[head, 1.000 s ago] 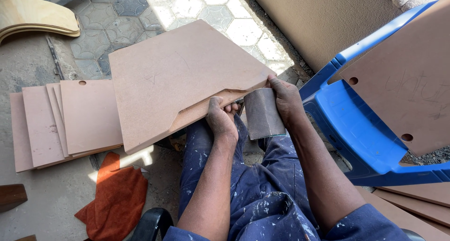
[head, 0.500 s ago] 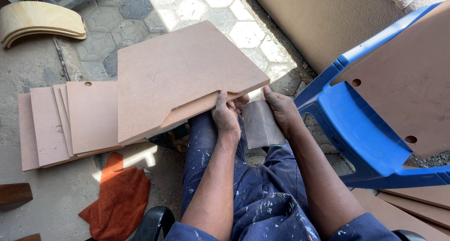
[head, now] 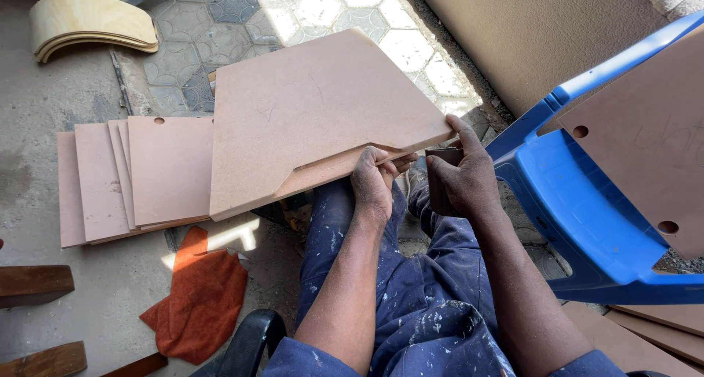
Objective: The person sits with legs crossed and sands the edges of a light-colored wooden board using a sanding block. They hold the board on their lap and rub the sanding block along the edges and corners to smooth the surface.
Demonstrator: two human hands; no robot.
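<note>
A large fibreboard panel (head: 315, 113) is resting across the person's knees, its stepped near edge facing the body and its far corners jutting out over the paved floor (head: 220, 10). That near edge is running clear from the notch on the left to the right corner, with nothing crowding it but the two hands.

The left hand (head: 375, 182) is curling shut on the panel's near edge, fingers tucked under and thumb on top, wrist bent slightly and forearm rising straight from the lap. Just right of it, the right hand (head: 466, 179) is gripping a dark folded sheet of sandpaper (head: 440, 186), with its forefinger stretching up to touch the panel's right corner.

Left of the panel, a stack of smaller boards (head: 132, 175) is lying fanned on the floor, its edges slipping under the panel's left side. Below that stack an orange cloth (head: 198, 296) is lying crumpled. Right of the panel, a blue plastic chair (head: 587, 201) is standing close, carrying another drilled board (head: 653, 149), so room on that side is tight. Far beyond the panel's left corner, a curved plywood piece (head: 92, 21) is lying well apart.
</note>
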